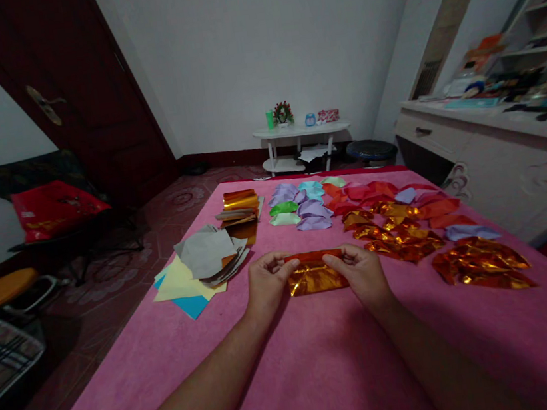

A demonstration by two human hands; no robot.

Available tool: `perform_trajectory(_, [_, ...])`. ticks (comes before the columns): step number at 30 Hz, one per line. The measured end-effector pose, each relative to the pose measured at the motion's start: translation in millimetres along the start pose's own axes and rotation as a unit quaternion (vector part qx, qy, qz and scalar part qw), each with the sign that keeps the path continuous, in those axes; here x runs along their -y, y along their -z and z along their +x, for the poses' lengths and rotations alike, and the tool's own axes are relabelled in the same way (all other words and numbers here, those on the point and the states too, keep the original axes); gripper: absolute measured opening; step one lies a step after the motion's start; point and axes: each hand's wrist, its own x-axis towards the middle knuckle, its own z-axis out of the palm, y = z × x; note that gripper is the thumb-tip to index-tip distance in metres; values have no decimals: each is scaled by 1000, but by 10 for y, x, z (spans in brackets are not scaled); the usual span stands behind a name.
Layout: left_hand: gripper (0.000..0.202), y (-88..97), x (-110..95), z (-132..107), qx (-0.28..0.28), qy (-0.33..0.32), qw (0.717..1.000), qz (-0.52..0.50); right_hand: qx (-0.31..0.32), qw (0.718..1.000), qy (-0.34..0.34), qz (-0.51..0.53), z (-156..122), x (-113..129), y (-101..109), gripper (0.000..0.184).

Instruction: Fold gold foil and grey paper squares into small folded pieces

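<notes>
A shiny gold foil paper is stretched between my two hands over the pink cloth, its far edge folded into a darker orange strip. My left hand pinches its left end between thumb and fingers. At the right end, my right hand pinches it the same way. Left of my hands lies a loose stack of grey paper sheets, with yellow paper and blue paper under it. Behind that is a pile of folded gold paper. To the right are several crumpled gold foil pieces.
The pink cloth covers the table. Folded purple, green and red papers sit toward its far side. Beyond stands a small white table; a dresser is at right. A chair with a red bag is at left.
</notes>
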Motion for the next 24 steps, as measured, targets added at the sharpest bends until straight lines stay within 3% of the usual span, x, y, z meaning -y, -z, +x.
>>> perform_trajectory(6, [25, 50, 37, 28, -8, 0, 999, 37, 11, 998, 11, -63, 2, -24, 9, 38])
perform_trajectory(10, [23, 114, 79, 63, -7, -32, 985, 171, -8, 982, 50, -184, 15, -92, 31, 38])
perform_trajectory(13, [21, 171, 88, 79, -5, -75, 947, 313, -15, 961, 64, -269, 5, -95, 32, 34])
perform_trajectory(17, [13, 201, 37, 68, 3, -98, 879, 467, 1, 880, 84, -467, -21, -39, 4, 31])
perform_trajectory(19, [8, 182, -8, 53, 13, -138, 849, 511, 8, 855, 85, -511, -31, -11, -13, 30])
perform_trajectory(22, [17, 130, -58, 26, 36, -231, 807, 542, 13, 839, 86, -537, -41, 9, -31, 29])
perform_trajectory(24, [15, 102, -58, 9, 80, -273, 786, 548, 14, 834, 90, -544, -47, 6, -37, 28])
